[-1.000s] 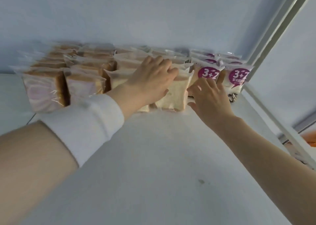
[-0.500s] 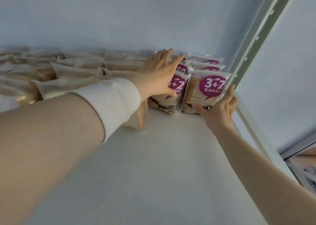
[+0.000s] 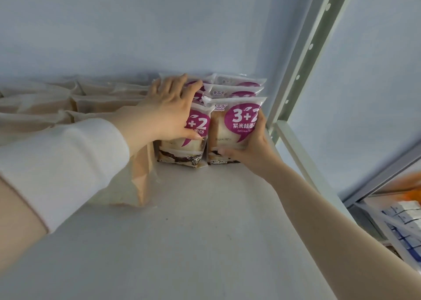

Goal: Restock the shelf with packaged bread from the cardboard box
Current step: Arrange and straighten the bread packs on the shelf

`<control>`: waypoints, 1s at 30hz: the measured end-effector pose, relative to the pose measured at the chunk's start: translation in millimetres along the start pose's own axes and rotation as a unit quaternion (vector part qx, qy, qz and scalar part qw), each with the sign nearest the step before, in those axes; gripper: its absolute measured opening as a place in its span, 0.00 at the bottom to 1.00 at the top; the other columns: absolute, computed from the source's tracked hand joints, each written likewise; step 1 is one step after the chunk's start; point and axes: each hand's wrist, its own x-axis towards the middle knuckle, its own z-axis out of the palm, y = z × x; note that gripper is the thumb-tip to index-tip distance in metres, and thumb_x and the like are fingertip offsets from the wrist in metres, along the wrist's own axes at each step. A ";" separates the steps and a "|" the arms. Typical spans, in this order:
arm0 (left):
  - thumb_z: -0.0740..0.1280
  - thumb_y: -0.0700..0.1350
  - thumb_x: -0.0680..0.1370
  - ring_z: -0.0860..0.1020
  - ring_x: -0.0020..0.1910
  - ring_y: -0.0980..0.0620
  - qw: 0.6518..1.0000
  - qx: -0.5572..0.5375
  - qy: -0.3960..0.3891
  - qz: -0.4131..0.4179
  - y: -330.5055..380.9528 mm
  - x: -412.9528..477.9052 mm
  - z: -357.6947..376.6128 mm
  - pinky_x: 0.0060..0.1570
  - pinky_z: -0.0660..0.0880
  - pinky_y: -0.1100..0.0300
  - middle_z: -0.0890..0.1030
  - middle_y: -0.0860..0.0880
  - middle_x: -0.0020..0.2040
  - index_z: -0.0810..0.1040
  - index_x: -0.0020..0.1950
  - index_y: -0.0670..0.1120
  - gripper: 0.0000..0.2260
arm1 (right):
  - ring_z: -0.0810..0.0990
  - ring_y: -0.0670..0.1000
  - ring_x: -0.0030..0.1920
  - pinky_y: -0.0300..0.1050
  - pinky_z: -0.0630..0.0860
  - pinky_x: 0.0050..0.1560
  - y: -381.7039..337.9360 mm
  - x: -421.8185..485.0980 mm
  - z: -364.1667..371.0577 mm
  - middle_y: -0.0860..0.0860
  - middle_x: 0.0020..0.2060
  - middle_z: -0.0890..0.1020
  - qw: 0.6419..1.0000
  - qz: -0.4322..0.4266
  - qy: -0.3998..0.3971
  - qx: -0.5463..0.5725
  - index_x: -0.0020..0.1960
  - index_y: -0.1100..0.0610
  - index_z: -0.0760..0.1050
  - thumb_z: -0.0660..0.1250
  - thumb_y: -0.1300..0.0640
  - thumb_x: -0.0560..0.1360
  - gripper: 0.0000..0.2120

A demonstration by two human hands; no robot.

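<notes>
On my feed, far left, rows of clear-wrapped plain tan bread packets (image 3: 68, 108) stand along the back of the flat white shelf (image 3: 182, 231), with one nearer packet (image 3: 141, 181) upright just in front of them. The white sleeve (image 3: 68, 163) crosses over these. My left hand (image 3: 168, 115) lies over the left purple-labelled packet (image 3: 182, 149). Its fingers are spread and curved over the packet tops, and the thumb is pressed flat on the front face.

Touching that packet on its right stands the right purple-labelled packet (image 3: 234, 128), upright and marked "3+2", with more of the same kind lined up behind it. My right hand (image 3: 250, 153) grips it low down. The thumb lies across the lower front, and the fingers wrap round its right edge.

Just beside that is the pale green perforated upright post (image 3: 314, 49). At the lower right, small blue-and-white boxes (image 3: 405, 220) sit on another shelf, blurred.
</notes>
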 end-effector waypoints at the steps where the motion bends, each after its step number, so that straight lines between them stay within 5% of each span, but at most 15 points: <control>1: 0.63 0.71 0.64 0.44 0.76 0.41 1.000 -0.020 -0.007 -0.002 -1.1 2.0 -3.8 0.72 0.45 0.41 0.42 0.41 0.77 0.38 0.75 0.49 0.52 | 0.73 0.36 0.55 0.23 0.73 0.48 -0.6 0.5 -3.3 0.47 0.61 0.70 1.000 0.008 -0.008 0.020 0.74 0.54 0.46 0.79 0.64 0.60 0.54; 5: 0.51 0.77 0.56 0.38 0.76 0.46 0.999 -0.038 -0.017 0.025 -3.6 10.9 -13.5 0.71 0.39 0.41 0.37 0.45 0.77 0.34 0.74 0.51 0.55 | 0.75 0.35 0.56 0.36 0.76 0.57 -3.0 10.2 -9.8 0.39 0.60 0.67 0.995 0.041 -0.008 0.092 0.74 0.47 0.36 0.78 0.59 0.62 0.59; 10: 0.42 0.77 0.56 0.47 0.76 0.47 0.999 -0.013 -0.035 0.012 -5.6 9.2 -7.3 0.71 0.52 0.41 0.44 0.47 0.78 0.36 0.75 0.50 0.54 | 0.77 0.43 0.52 0.32 0.78 0.45 -4.7 20.9 -4.8 0.48 0.54 0.74 0.993 0.050 -0.006 0.103 0.69 0.55 0.56 0.76 0.62 0.65 0.40; 19: 0.43 0.75 0.59 0.45 0.76 0.46 0.999 -0.001 -0.042 -0.025 -0.9 12.9 -4.4 0.70 0.55 0.36 0.43 0.47 0.77 0.38 0.75 0.44 0.54 | 0.77 0.43 0.49 0.30 0.77 0.42 -4.4 24.7 -0.8 0.48 0.51 0.74 0.994 0.050 0.000 0.093 0.67 0.59 0.57 0.76 0.64 0.65 0.38; 22: 0.47 0.77 0.59 0.44 0.76 0.46 0.998 -0.016 -0.062 -0.016 -3.0 11.6 -12.4 0.70 0.53 0.35 0.41 0.47 0.77 0.37 0.75 0.46 0.54 | 0.75 0.46 0.56 0.35 0.78 0.50 -6.3 18.9 -2.6 0.50 0.57 0.72 0.995 0.046 0.020 0.086 0.72 0.57 0.52 0.77 0.62 0.63 0.46; 24: 0.50 0.77 0.61 0.42 0.76 0.45 0.997 -0.017 -0.073 -0.010 -5.0 9.2 -14.1 0.70 0.51 0.34 0.39 0.46 0.77 0.35 0.75 0.48 0.54 | 0.73 0.40 0.59 0.33 0.76 0.55 -1.0 10.1 -1.0 0.48 0.61 0.70 0.997 0.033 0.026 0.062 0.74 0.56 0.45 0.78 0.62 0.62 0.53; 27: 0.53 0.72 0.68 0.42 0.76 0.45 0.998 0.000 -0.059 -0.004 -8.0 6.6 -9.7 0.71 0.51 0.35 0.39 0.45 0.77 0.35 0.75 0.48 0.47 | 0.70 0.24 0.51 0.18 0.69 0.44 15.5 -0.6 6.2 0.38 0.54 0.69 0.999 0.011 0.025 0.018 0.74 0.57 0.46 0.78 0.63 0.62 0.53; 30: 0.51 0.69 0.72 0.44 0.76 0.46 0.999 -0.013 -0.029 -0.008 -9.3 5.4 -3.9 0.70 0.53 0.36 0.41 0.46 0.77 0.40 0.76 0.48 0.41 | 0.75 0.38 0.55 0.23 0.71 0.47 26.0 -2.0 13.3 0.48 0.58 0.74 0.999 0.022 0.036 0.021 0.74 0.56 0.48 0.76 0.62 0.65 0.48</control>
